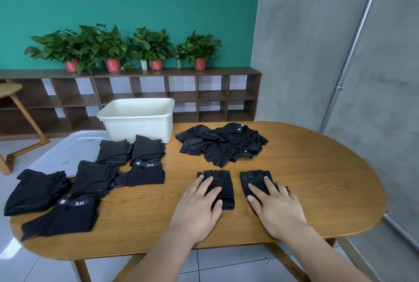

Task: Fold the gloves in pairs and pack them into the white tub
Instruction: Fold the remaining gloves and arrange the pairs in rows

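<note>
Pairing step: left hand [199, 202] and right hand [277, 209] lay flat, gripping nothing, pressing left glove [224, 183] and right glove [252, 178] onto counter [294, 157]; next move looked like stack, fold, into tub [136, 118].

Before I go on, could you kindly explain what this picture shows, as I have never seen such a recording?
There is no machine here: a person wears a camera on the head, which looks down at their own hands. The left hand rests flat on the left glove, the right hand on the right glove, both on the wooden table; nothing is gripped. Behind lies a loose pile of gloves, to the left folded stacks, and further back the white tub.
</note>
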### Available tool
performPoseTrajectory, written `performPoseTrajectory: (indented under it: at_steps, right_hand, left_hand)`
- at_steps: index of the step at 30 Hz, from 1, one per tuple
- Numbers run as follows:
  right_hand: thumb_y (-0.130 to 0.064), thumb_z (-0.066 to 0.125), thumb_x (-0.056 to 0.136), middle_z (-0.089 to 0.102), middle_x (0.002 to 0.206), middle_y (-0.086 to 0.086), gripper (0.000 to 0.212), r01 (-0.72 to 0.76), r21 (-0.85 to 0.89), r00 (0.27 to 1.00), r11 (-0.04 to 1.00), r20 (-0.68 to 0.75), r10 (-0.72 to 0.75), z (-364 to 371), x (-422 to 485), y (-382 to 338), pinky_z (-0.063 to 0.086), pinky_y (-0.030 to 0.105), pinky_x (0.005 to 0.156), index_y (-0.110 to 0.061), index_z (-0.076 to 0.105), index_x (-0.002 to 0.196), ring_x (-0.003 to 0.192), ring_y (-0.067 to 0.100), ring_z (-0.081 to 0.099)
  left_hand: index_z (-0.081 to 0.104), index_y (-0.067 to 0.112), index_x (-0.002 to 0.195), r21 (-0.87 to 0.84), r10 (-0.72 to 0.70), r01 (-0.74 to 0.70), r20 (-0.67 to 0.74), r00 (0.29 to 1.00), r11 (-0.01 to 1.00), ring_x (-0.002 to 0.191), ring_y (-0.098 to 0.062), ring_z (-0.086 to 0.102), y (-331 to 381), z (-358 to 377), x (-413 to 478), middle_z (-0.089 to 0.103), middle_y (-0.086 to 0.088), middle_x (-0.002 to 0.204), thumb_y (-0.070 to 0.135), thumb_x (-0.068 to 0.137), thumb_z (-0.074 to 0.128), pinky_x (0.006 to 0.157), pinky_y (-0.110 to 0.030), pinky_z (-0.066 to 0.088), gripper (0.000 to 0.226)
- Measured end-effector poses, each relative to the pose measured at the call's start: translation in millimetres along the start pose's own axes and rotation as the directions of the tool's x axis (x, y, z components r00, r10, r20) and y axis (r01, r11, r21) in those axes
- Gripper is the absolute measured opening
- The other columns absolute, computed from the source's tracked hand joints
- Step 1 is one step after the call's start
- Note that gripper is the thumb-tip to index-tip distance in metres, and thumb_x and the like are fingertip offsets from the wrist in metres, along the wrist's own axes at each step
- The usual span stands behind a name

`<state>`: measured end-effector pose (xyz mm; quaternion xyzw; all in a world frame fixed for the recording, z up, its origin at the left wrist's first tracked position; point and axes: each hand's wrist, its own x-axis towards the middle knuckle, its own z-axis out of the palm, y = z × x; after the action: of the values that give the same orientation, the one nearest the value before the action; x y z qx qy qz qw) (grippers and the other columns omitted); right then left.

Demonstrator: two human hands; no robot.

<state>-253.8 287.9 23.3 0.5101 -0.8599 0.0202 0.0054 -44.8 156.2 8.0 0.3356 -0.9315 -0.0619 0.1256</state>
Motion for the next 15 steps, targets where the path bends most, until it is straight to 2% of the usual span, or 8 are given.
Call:
performPoseTrajectory:
  at_steps: [2,4,6,8,12,15]
  right_hand:
    - [-0.061,-0.004,0.102,0.016,0.174,0.001,0.068,0.004,-0.082,0.997,0.997,-0.082,-0.011,-3.7,3.3,-3.5,0.016,0.046,0.128,-0.046,0.025,0.162,0.158,0.030,0.012]
    - [-0.059,-0.002,0.102,0.016,0.174,-0.001,0.069,0.033,-0.066,0.991,0.997,-0.129,-0.041,1.0,8.7,-7.1,0.010,0.047,0.130,-0.043,0.026,0.163,0.160,0.029,0.007]
    - [-0.062,0.007,0.107,0.001,0.176,-0.004,0.062,0.053,0.028,0.998,0.998,-0.035,-0.052,9.8,16.6,-10.5,0.003,0.047,0.131,-0.043,0.011,0.165,0.162,0.025,-0.004]
    - [-0.065,0.010,0.106,-0.010,0.175,-0.006,0.064,0.037,0.058,0.998,0.998,0.048,-0.040,15.2,22.4,-13.4,0.000,0.048,0.131,-0.043,0.001,0.165,0.161,0.024,-0.010]
    - [-0.068,0.008,0.105,-0.015,0.174,-0.006,0.066,0.037,0.053,0.993,0.998,0.108,-0.043,10.5,33.9,-18.1,-0.001,0.050,0.130,-0.044,-0.005,0.165,0.161,0.025,-0.013]
    - [-0.067,0.007,0.105,-0.015,0.174,-0.006,0.065,0.023,0.079,0.992,0.997,0.121,-0.032,10.4,34.0,-23.8,-0.002,0.050,0.130,-0.044,-0.004,0.165,0.161,0.025,-0.014]
  left_hand:
    - [0.025,0.039,0.165,0.022,-0.003,0.001,0.056,0.998,1.000,0.162,-0.016,-0.008,0.8,-1.6,1.4,0.005,0.009,0.177,0.056,0.111,0.018,0.132,-0.038,0.005,0.057]
    - [0.015,0.042,0.167,0.049,-0.002,-0.003,0.108,0.994,0.999,0.162,-0.018,-0.014,1.5,-1.5,3.3,-0.004,0.007,0.177,0.056,0.111,0.015,0.132,-0.040,0.000,0.058]
    - [0.006,0.045,0.167,0.064,-0.008,-0.003,0.169,0.986,0.998,0.160,-0.018,-0.021,1.4,-1.2,5.9,-0.012,0.007,0.176,0.058,0.110,0.010,0.132,-0.042,-0.006,0.058]
    - [0.001,0.048,0.166,0.074,-0.014,-0.002,0.219,0.976,0.997,0.159,-0.019,-0.026,1.0,-1.7,9.0,-0.019,0.007,0.175,0.058,0.110,0.008,0.131,-0.042,-0.010,0.057]
    - [-0.006,0.047,0.165,0.077,-0.034,0.013,0.282,0.959,0.997,0.156,-0.021,-0.033,4.7,-4.2,11.9,-0.025,0.005,0.173,0.060,0.109,0.007,0.130,-0.044,-0.014,0.058]
    - [-0.007,0.044,0.166,0.079,-0.053,0.033,0.268,0.962,0.996,0.155,-0.022,-0.034,10.7,-1.1,7.3,-0.025,0.003,0.173,0.061,0.109,0.007,0.130,-0.045,-0.014,0.061]
